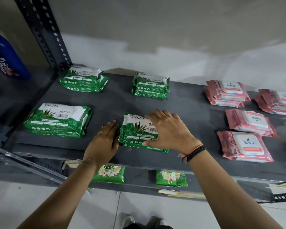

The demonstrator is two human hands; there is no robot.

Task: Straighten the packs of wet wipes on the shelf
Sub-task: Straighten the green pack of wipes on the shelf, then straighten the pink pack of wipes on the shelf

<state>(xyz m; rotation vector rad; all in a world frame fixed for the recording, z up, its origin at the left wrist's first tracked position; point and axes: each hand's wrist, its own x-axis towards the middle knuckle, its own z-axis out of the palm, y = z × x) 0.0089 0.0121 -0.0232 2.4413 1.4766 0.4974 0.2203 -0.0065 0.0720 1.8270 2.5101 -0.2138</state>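
Observation:
On the dark grey shelf (188,109) lie green Origami wet-wipe packs in small stacks. My right hand (170,129) rests spread on top of the front-middle green stack (135,129), fingers curled over its far and right edges. My left hand (106,141) lies flat against that stack's left side, fingers together. Other green stacks sit at front left (58,119), back left (83,79) and back middle (150,85). Pink Kara packs lie to the right: a back stack (226,93), one turned upside down (249,122), a front one (245,147) and a stack at the far right (277,101).
A perforated metal upright (45,33) stands at the shelf's back left, with a blue bottle (5,57) beyond it. Green packets (110,174) (171,178) lie on the shelf below. The pale wall is close behind. Feet show on the floor at the bottom.

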